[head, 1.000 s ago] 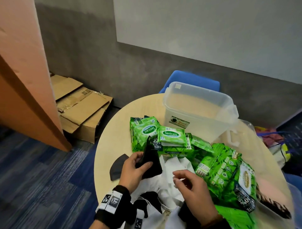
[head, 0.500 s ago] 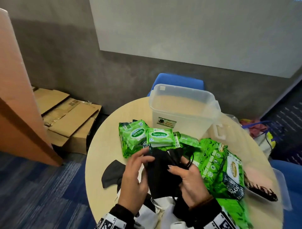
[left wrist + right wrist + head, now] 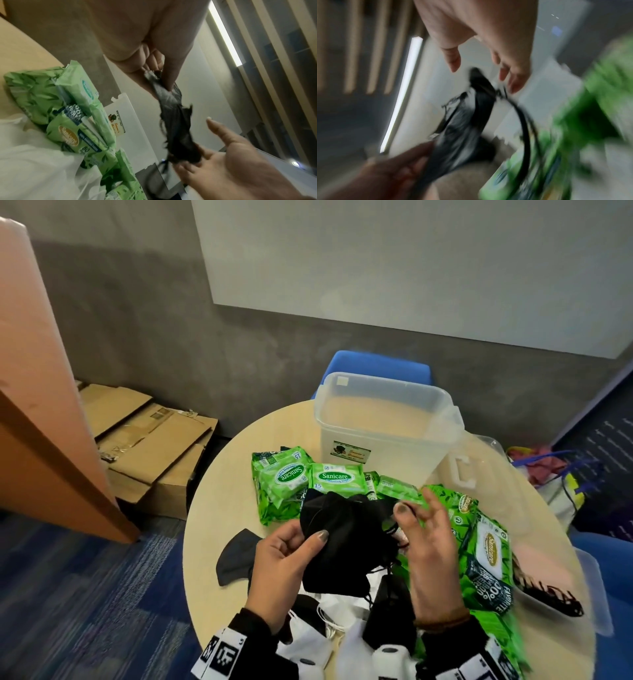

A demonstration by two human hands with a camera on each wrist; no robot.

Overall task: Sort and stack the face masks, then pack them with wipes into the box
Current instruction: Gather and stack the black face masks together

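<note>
A small stack of black face masks (image 3: 346, 539) hangs over the round table (image 3: 219, 508), pinched at its left end by my left hand (image 3: 308, 541). The left wrist view shows that pinch (image 3: 159, 75) on the masks (image 3: 176, 121). My right hand (image 3: 419, 518) is spread at the stack's right end, fingers straight, touching the masks and ear loops without gripping. One dark mask (image 3: 236, 556) lies flat to the left. White masks (image 3: 339, 604) and another black one (image 3: 390, 618) lie near me. Green wipe packs (image 3: 337, 477) sit before the clear box (image 3: 404, 453), which holds nothing.
Larger green wipe packs (image 3: 486, 549) cover the table's right side, with the clear lid (image 3: 479, 470) behind them. A blue chair (image 3: 376, 364) stands behind the box. Cardboard boxes (image 3: 150, 440) lie on the floor left, bags (image 3: 555, 474) at right.
My right hand brought a black mask from the pile against the one in my left. Its fingers have now opened off the stack, which my left hand alone holds.
</note>
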